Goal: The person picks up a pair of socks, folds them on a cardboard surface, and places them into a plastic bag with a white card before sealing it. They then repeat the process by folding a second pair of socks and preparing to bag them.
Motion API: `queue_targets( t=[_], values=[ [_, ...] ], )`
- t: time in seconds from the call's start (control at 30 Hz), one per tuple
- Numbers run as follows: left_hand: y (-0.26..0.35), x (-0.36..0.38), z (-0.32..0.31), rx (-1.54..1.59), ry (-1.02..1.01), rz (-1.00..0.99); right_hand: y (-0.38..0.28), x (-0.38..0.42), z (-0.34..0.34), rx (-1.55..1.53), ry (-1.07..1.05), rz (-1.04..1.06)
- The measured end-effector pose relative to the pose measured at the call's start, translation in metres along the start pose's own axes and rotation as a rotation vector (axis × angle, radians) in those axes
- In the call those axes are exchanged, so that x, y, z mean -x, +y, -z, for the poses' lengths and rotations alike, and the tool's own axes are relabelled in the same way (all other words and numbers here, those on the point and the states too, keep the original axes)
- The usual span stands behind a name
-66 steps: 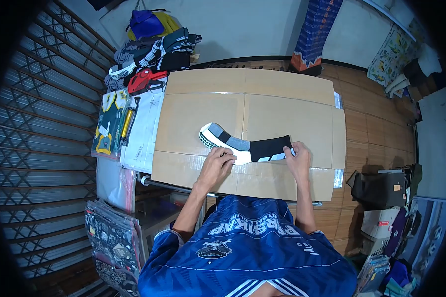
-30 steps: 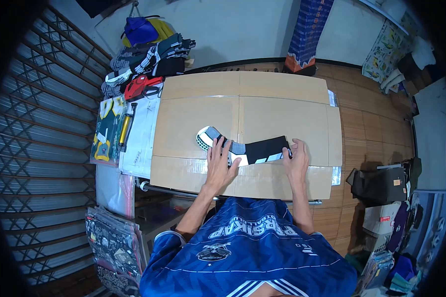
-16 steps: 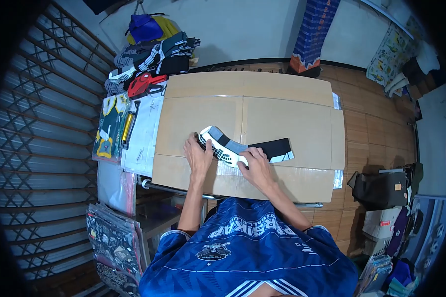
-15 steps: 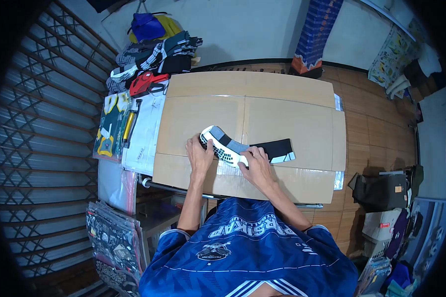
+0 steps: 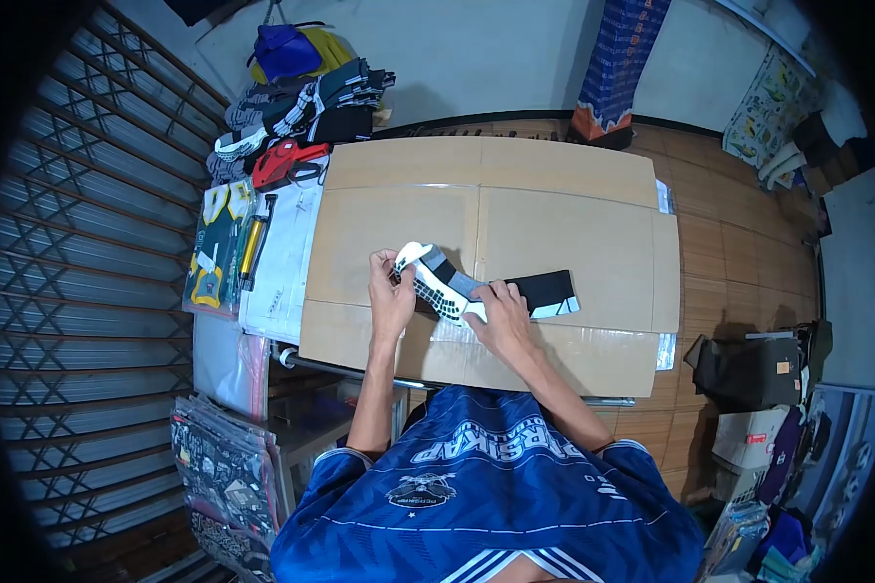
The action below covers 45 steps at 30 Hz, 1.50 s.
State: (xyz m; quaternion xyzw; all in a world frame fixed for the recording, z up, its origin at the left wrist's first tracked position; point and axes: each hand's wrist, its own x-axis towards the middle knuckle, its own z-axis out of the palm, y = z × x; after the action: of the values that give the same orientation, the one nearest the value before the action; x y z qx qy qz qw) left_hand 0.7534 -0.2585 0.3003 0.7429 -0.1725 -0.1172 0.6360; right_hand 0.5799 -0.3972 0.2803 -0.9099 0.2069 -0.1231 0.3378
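Observation:
A sock (image 5: 447, 290), white with grey and black bands and dark grip dots on its sole, lies across a flattened cardboard sheet (image 5: 574, 233). Its black cuff points right and its white toe points left. My left hand (image 5: 391, 294) pinches the sock's edge near the toe, which is lifted a little off the cardboard. Around the ankle part, my right hand (image 5: 501, 317) grips the sock with thumb below and fingers on top. Whether a second sock lies underneath cannot be made out.
A red tape dispenser (image 5: 284, 163) and a heap of socks (image 5: 335, 102) sit at the back left. Left of the cardboard are a bagged green-and-yellow jersey (image 5: 222, 243) and a yellow-black tool (image 5: 255, 248). A dark bag (image 5: 749, 374) stands at right.
My left hand has raised the toe end slightly and shifted its pinch along the edge. My right hand stays at the ankle part, almost unmoved.

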Motion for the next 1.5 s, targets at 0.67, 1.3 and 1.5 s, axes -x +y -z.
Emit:
queue_targets(
  t=[0.67,1.3,1.5],
  values=[
    [0.057,0.015,-0.032,-0.062,-0.061,-0.011,-0.011,0.001,0.010,0.087,-0.046,-0.011],
    [0.057,0.035,-0.060,-0.015,-0.205,-0.058,-0.006,-0.002,-0.004,0.145,-0.015,-0.083],
    [0.053,0.036,-0.060,0.001,-0.195,-0.065,-0.009,0.000,0.000,0.133,-0.015,-0.070]
  ],
)
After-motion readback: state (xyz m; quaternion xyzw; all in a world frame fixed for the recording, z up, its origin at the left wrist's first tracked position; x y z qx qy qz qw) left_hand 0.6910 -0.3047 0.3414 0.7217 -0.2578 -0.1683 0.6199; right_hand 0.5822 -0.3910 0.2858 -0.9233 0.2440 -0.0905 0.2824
